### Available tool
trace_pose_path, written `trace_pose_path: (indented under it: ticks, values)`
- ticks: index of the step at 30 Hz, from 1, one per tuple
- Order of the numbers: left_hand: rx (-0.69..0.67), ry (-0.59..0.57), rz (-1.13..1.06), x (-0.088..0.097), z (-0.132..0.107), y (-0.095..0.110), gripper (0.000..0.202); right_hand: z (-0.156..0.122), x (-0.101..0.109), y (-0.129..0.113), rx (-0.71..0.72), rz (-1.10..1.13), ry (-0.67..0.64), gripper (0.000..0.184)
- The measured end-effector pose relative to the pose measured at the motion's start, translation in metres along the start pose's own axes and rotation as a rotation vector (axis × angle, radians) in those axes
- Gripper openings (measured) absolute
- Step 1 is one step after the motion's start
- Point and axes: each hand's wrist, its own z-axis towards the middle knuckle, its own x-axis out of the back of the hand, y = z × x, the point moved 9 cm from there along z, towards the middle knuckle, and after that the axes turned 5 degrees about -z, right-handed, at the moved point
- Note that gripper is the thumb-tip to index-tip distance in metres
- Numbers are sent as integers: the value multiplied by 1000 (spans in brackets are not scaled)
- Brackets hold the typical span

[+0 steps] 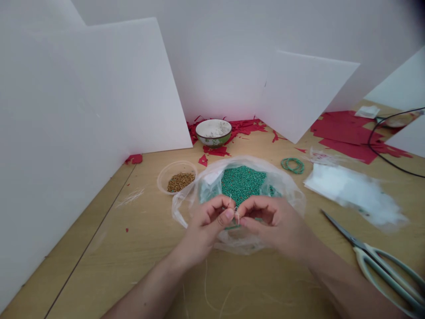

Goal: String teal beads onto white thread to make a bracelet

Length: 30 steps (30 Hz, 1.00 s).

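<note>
My left hand (206, 226) and my right hand (272, 221) meet at their fingertips, both pinching a thin white thread (237, 216). A short green strand (232, 227) shows just below the fingers, perhaps beads on the thread, though it is too small to tell. Under both hands lies a clear plastic bag (286, 188), holding a heap of small teal-green beads (241, 184). A loose end of white thread (212, 297) trails over the wooden table below my wrists.
A clear round tub (175, 177) of brown seeds stands left of the bag, with a porcelain bowl (213, 133) on red paper scraps behind. Green rubber bands (292, 165), a white plastic sheet (352, 195) and long scissors (378, 266) lie to the right. White foam boards (99, 88) wall the table.
</note>
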Motion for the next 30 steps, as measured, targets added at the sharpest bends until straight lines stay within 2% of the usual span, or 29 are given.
trace_pose_path:
  ticks: [3,11,13,18,21,25,30]
  values:
    - [77,1,-79,-2,0,-8,19,0,7,-2,21,-81,84,4]
    - [212,40,-309,-5,-2,-18,18,-1,7,-8,115,-132,131,5]
    - [234,42,-339,-4,-3,-19,18,-4,8,-17,214,-222,167,13]
    - [267,68,-420,-2,-5,-19,13,-20,1,-47,608,-432,257,47]
    - [303,76,-484,-4,-6,-20,10,-30,2,-59,740,-471,340,56]
    - [342,76,-526,-6,-9,-23,11,-34,1,-65,800,-513,376,49]
    - [357,78,-513,-7,-11,-27,13,-32,-2,-59,811,-510,356,35]
